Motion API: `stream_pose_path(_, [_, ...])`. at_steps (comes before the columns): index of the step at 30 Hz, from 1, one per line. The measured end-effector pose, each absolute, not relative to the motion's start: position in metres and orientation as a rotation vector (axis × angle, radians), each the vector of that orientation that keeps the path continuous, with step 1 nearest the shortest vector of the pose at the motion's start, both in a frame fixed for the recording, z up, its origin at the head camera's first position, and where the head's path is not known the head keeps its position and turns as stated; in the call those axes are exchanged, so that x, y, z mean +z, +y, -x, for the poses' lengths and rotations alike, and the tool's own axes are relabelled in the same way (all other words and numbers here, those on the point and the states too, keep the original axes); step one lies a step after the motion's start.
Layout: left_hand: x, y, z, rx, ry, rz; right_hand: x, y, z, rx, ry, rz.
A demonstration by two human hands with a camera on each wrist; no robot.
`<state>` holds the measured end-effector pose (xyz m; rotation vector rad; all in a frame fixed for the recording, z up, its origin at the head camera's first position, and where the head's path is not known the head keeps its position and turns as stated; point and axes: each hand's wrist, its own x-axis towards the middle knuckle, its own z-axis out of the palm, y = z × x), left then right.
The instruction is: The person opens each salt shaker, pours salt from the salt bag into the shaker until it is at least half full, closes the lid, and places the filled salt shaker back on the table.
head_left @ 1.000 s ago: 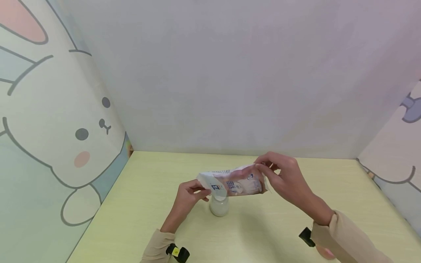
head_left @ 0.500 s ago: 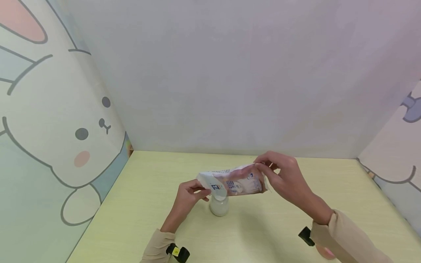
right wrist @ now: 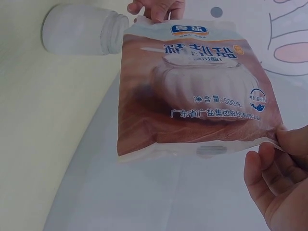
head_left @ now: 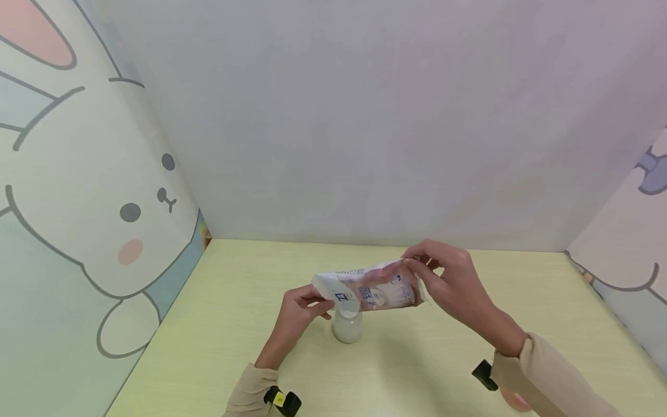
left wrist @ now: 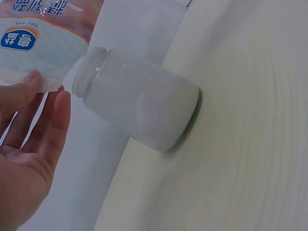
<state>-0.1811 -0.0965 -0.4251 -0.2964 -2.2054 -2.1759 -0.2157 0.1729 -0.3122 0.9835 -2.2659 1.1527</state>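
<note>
A brown and white plastic bag of salt (head_left: 391,291) is stretched between both hands above the table, tilted down toward the left. My left hand (head_left: 299,315) pinches its lower end between thumb and fingers. At the raised end, my right hand (head_left: 458,284) pinches a corner; the printed front of the salt bag (right wrist: 192,91) faces the right wrist camera. Directly beneath the low end stands an upright glass jar (head_left: 347,329) without a lid. The jar (left wrist: 139,98) looks whitish and filled in the left wrist view. Whether salt is flowing cannot be seen.
The pale yellow table (head_left: 224,336) ends at a grey-white wall (head_left: 365,127) behind. Side panels with cartoon drawings (head_left: 130,231) stand left and right. A round pink object (head_left: 516,399) lies partly hidden beside the right sleeve (head_left: 542,370).
</note>
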Motion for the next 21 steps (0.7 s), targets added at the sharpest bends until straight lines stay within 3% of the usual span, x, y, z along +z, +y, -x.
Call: stream_pose_path(21, [-0.443,-0.099,0.188,-2.154,-2.195,0.304,-0.314,0.172,0.216,1.148,-2.244,-0.987])
